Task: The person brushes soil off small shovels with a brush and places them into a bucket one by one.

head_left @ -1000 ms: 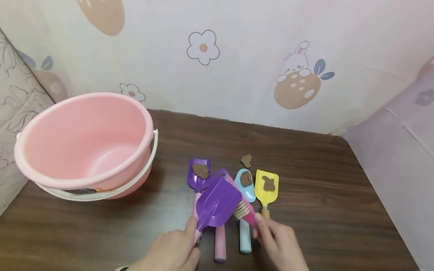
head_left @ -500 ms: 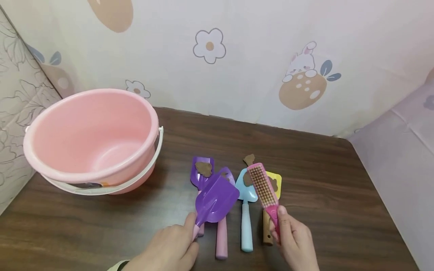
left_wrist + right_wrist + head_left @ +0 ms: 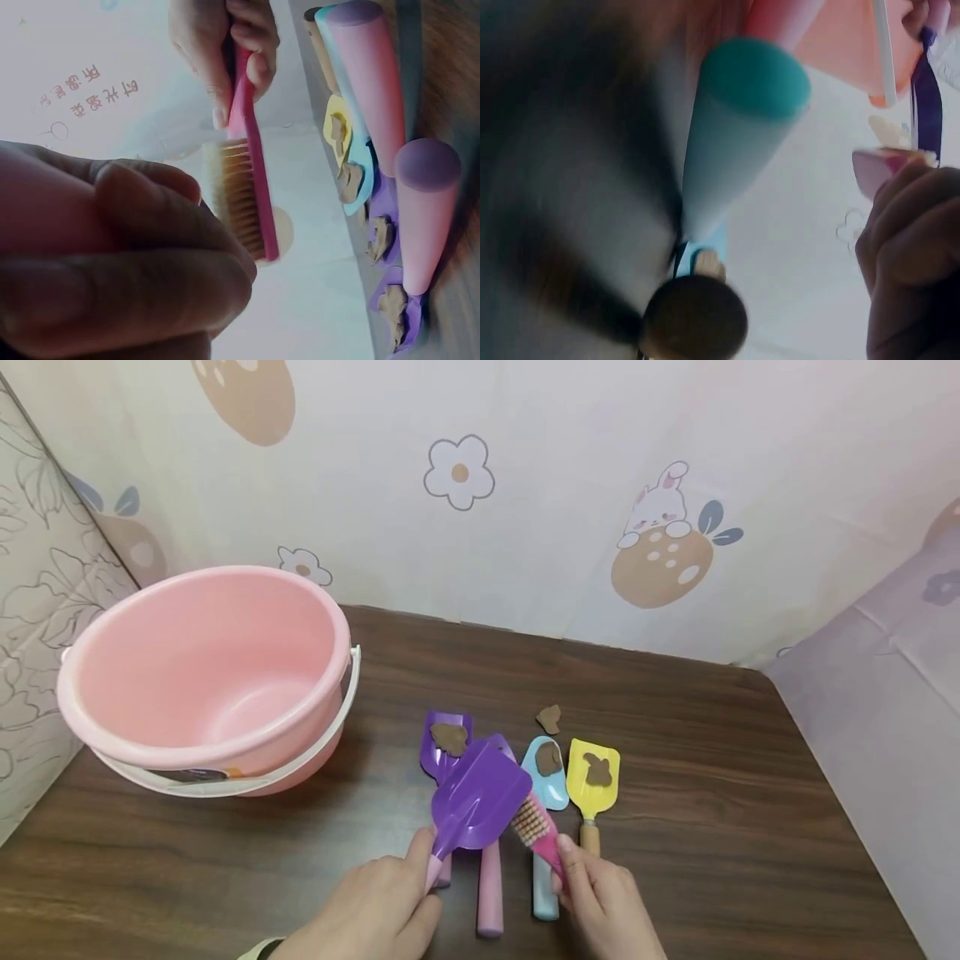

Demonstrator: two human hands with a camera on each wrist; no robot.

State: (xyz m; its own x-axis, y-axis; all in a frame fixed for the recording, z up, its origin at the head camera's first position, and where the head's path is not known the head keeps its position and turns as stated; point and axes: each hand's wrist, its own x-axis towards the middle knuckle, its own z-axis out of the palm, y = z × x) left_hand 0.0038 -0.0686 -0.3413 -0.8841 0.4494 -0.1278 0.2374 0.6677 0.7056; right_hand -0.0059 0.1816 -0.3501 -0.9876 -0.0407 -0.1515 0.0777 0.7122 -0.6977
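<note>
In front of the bucket point(image 3: 225, 749) and to its right, the left hand point(image 3: 371, 902) grips a raised purple shovel point(image 3: 482, 797), while farther right of the bucket the right hand point(image 3: 606, 897) holds a brush point(image 3: 538, 830).

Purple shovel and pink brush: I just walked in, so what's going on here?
A person's left hand holds a purple shovel raised; the right hand grips a pink brush, its bristles near the shovel's edge, contact hard to judge. On the table, a blue shovel and a yellow shovel each bear a brown piece. A pink bucket stands to the left.
</note>
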